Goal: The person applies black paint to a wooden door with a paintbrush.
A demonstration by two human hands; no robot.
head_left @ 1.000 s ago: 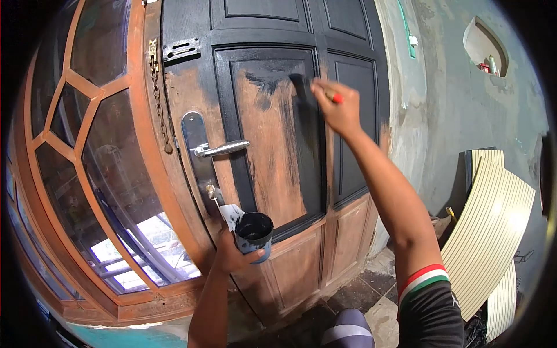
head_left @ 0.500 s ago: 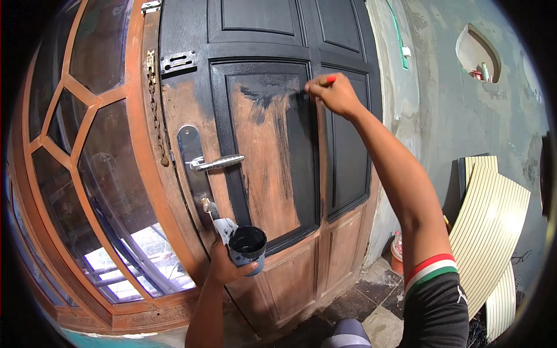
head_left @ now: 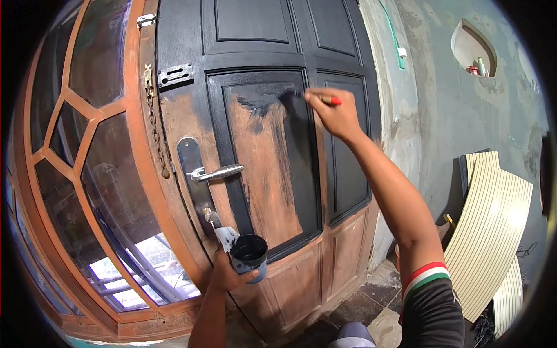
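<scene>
My right hand [head_left: 335, 111] is closed round a paintbrush [head_left: 332, 100] with a red-tipped handle. Its dark bristles touch the upper right of a door panel [head_left: 264, 168], where black paint covers the top and right side and bare brown wood shows in the middle and lower left. Low on the left, my left hand [head_left: 228, 274] grips a small cup of black paint [head_left: 249, 250], tilted a little so its dark inside shows. A white paint-smeared piece [head_left: 227, 236] sticks up beside the cup's rim, near the keyhole.
The wooden door [head_left: 290, 278] has a metal lever handle [head_left: 217, 173], a slide latch [head_left: 176, 76] and a hanging chain [head_left: 154, 122]. At left stands an orange-framed window [head_left: 119, 108]. Striped cream panels [head_left: 493, 226] lean on the grey wall [head_left: 423, 116] at right.
My right hand has shifted slightly down with the brush, whose bristles now lie further left on the panel. More black covers the panel's upper right. My left hand still holds the cup.
</scene>
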